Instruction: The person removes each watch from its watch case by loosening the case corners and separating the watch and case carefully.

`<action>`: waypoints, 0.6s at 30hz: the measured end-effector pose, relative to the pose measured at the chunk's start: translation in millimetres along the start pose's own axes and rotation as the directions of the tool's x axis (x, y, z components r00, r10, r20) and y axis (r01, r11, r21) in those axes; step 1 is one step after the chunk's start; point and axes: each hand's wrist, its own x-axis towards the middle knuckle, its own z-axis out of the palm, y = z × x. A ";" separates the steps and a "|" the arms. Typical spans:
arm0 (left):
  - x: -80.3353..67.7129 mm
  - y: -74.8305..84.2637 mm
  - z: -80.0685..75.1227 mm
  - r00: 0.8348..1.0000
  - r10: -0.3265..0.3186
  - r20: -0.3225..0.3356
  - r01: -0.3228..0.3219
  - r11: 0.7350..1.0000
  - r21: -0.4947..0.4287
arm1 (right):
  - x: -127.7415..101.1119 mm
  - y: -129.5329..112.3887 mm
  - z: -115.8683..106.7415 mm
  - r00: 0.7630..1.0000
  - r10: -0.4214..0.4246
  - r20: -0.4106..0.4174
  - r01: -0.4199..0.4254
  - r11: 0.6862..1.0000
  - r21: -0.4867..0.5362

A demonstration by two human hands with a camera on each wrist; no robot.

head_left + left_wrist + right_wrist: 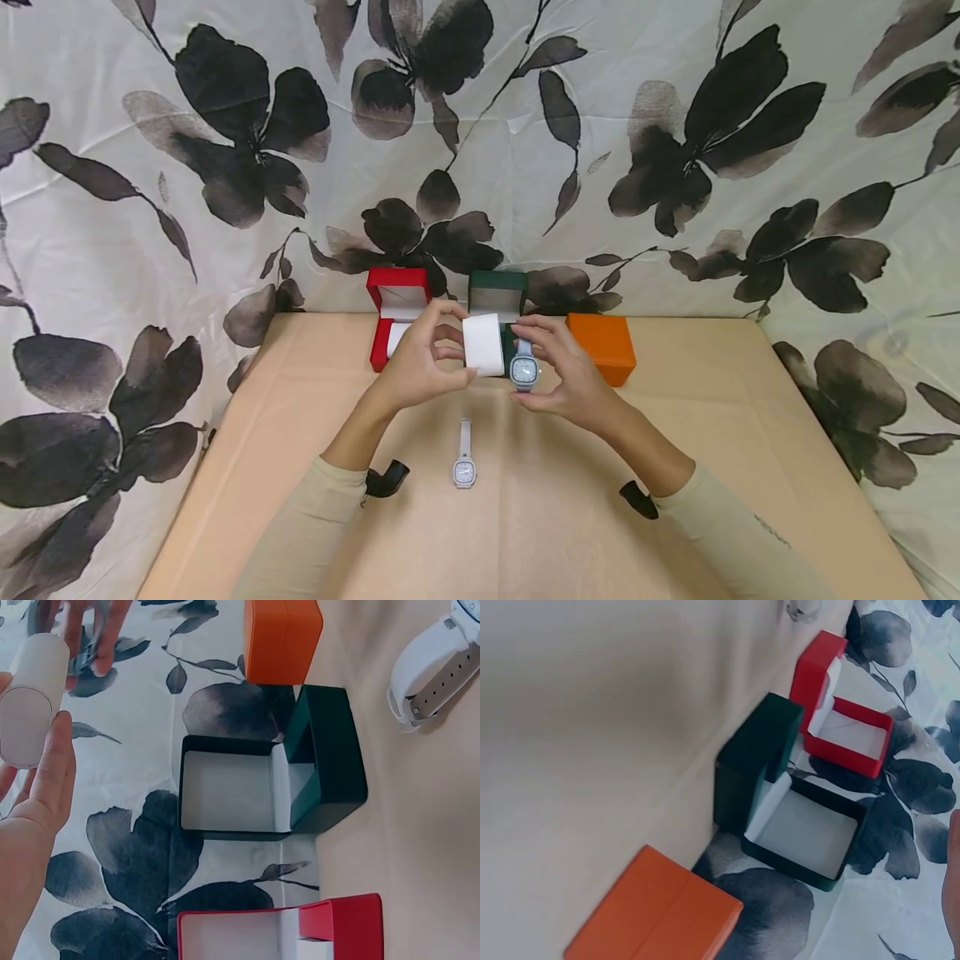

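Watch and cushion held up before the boxes

A pale tan table (562, 525) meets a white cloth backdrop (540, 179) printed with dark flowers. The red box (379, 343) stands open with a white pad (397, 333) inside; the green box (498, 281) is open too, the orange box (602, 346) closed. Above the table, the left hand (426, 360) pinches a white cushion (483, 345), the right hand (572, 375) a blue watch (524, 371). A white watch (464, 472) lies nearer; dial markings are too small to read.

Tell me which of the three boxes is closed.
The orange box, rightmost in the head view, is closed: no lid stands up. The green box and red box both have their lids raised.
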 end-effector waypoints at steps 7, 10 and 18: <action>-1.9 -1.2 -4.1 1.000 0.014 -0.010 -0.014 1.000 0.024 | -9.0 4.1 5.9 0.999 0.022 0.027 -0.022 1.000 0.006; -3.5 -1.1 -5.5 1.000 0.020 -0.005 -0.020 0.999 0.031 | -13.1 4.0 8.7 0.997 0.066 0.032 -0.066 0.998 0.006; -8.1 4.7 -11.3 1.000 0.002 0.012 -0.003 1.000 0.028 | -26.6 5.3 18.3 0.983 0.168 0.070 -0.172 0.984 0.054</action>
